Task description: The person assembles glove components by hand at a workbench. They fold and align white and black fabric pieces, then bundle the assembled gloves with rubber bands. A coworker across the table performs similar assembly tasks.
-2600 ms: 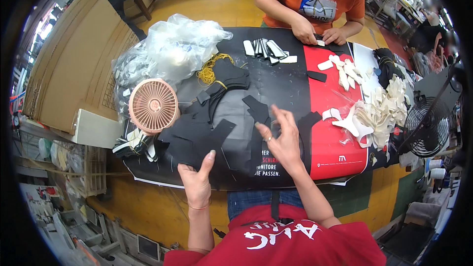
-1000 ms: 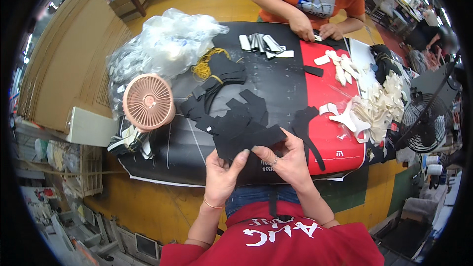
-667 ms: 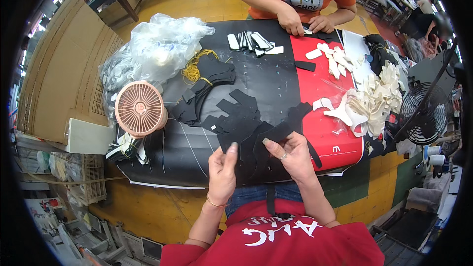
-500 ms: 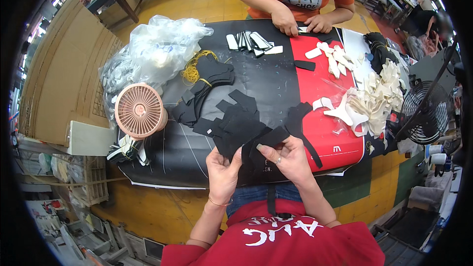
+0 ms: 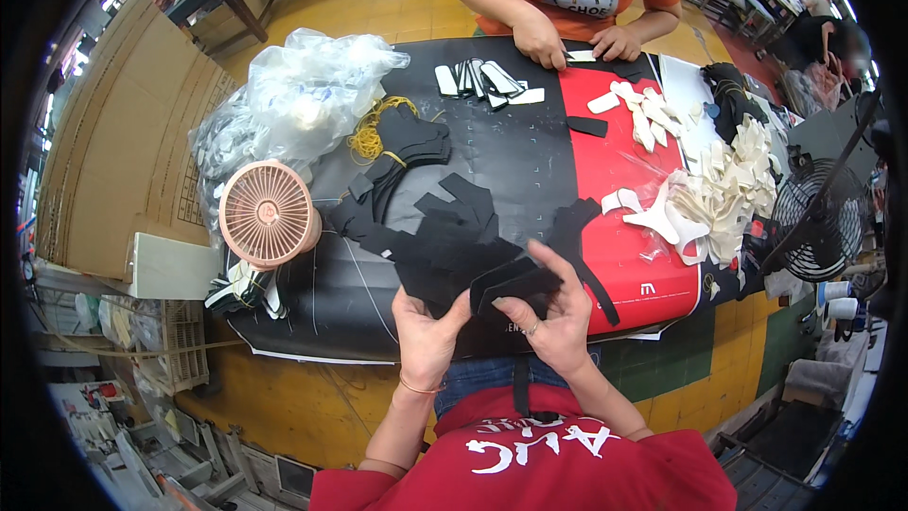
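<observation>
Near the table's front edge, my left hand grips black cut fabric pieces, thumb on top. My right hand is closed round more black fabric pieces, with its thumb on the near side and its index finger at the far edge. The two bunches meet between my hands. Just beyond them, loose black pieces lie heaped on the table. To the right, a long black piece rests partly over the red area.
On the left stand a pink fan, clear plastic bags and a cardboard sheet. Banded black pieces lie beyond my hands. White pieces pile up at right. Across the table, a co-worker's hands handle a small white piece.
My right index finger has lifted and reached over the far edge of the fabric pieces. The pieces in my hands have shifted and tilted. The co-worker's hands have moved slightly.
</observation>
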The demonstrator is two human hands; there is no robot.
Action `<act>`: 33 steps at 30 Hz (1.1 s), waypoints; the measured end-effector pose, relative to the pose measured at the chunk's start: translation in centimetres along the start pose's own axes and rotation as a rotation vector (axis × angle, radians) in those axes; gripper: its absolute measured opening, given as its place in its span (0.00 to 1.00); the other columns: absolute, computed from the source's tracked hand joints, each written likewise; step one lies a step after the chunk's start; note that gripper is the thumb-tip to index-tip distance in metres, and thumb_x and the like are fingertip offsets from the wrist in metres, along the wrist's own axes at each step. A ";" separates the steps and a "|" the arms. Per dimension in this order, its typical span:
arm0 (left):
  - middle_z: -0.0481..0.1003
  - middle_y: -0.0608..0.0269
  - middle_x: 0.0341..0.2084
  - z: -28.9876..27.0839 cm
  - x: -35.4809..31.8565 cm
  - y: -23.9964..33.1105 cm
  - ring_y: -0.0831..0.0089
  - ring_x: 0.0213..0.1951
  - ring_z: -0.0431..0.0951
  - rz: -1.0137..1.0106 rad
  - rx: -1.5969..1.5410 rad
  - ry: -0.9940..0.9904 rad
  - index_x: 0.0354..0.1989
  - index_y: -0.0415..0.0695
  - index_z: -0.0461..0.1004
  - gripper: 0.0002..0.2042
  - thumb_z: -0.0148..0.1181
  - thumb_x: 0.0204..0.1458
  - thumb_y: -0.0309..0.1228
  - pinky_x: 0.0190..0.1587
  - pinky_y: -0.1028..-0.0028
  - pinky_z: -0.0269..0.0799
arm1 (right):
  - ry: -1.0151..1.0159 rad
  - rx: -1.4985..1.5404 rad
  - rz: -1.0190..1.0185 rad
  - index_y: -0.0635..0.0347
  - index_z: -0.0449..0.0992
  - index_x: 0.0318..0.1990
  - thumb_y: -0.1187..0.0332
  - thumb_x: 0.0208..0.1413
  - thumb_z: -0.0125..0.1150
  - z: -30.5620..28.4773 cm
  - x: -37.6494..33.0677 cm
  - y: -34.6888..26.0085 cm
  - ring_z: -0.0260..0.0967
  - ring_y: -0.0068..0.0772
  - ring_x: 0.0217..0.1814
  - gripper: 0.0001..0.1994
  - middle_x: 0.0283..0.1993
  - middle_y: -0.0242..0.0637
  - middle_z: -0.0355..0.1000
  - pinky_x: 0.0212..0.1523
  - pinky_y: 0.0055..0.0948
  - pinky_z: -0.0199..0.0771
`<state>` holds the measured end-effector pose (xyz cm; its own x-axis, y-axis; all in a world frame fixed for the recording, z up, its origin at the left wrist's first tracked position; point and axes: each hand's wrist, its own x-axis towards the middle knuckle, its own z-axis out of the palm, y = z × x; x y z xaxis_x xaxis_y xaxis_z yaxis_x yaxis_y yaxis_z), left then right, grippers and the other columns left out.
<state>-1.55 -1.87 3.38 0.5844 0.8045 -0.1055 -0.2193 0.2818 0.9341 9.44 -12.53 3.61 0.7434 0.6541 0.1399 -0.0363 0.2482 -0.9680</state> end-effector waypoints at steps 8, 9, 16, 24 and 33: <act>0.79 0.59 0.47 0.1 -0.3 -0.1 0.72 0.46 0.80 -0.071 -0.005 -0.089 0.51 0.36 0.73 0.19 0.65 0.49 0.15 0.52 0.74 0.74 | 0.002 -0.164 -0.133 0.61 0.83 0.43 0.77 0.47 0.75 -1.0 1.0 1.1 0.74 0.25 0.37 0.14 0.38 0.37 0.75 0.37 0.21 0.73; 0.79 0.59 0.47 0.1 -0.3 -0.2 0.72 0.47 0.80 -0.083 -0.030 -0.102 0.51 0.36 0.73 0.18 0.64 0.50 0.16 0.53 0.73 0.74 | 0.028 -0.237 -0.187 0.61 0.82 0.42 0.78 0.46 0.75 -1.0 0.9 1.1 0.74 0.25 0.38 0.14 0.40 0.37 0.75 0.38 0.22 0.74; 0.78 0.59 0.46 -0.7 0.2 0.1 0.67 0.50 0.79 -0.348 -0.468 -0.020 0.51 0.40 0.74 0.14 0.54 0.61 0.34 0.57 0.65 0.73 | 0.034 -0.490 -0.498 0.57 0.83 0.41 0.83 0.36 0.72 -1.0 0.5 0.4 0.73 0.31 0.35 0.20 0.45 0.39 0.75 0.35 0.27 0.75; 0.78 0.63 0.39 -0.7 1.4 0.8 0.75 0.37 0.80 -0.174 -0.370 0.096 0.47 0.41 0.74 0.07 0.57 0.62 0.27 0.40 0.72 0.78 | -0.034 0.219 -0.186 0.64 0.76 0.44 0.86 0.47 0.69 -4.0 -2.3 -3.6 0.78 0.33 0.41 0.16 0.40 0.47 0.79 0.42 0.30 0.81; 0.79 0.65 0.37 -1.2 0.8 1.5 0.78 0.36 0.78 -0.147 -0.276 0.059 0.46 0.40 0.76 0.07 0.59 0.62 0.27 0.40 0.76 0.76 | 0.342 -1.077 -0.021 0.66 0.57 0.70 0.65 0.50 0.75 -8.6 3.9 -1.4 0.67 0.41 0.61 0.42 0.57 0.45 0.69 0.60 0.36 0.68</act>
<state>-2.30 -0.18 4.28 0.5809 0.7714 -0.2596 -0.3447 0.5221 0.7801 18.11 -16.50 3.72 0.8868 0.3864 0.2535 0.4499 -0.5967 -0.6645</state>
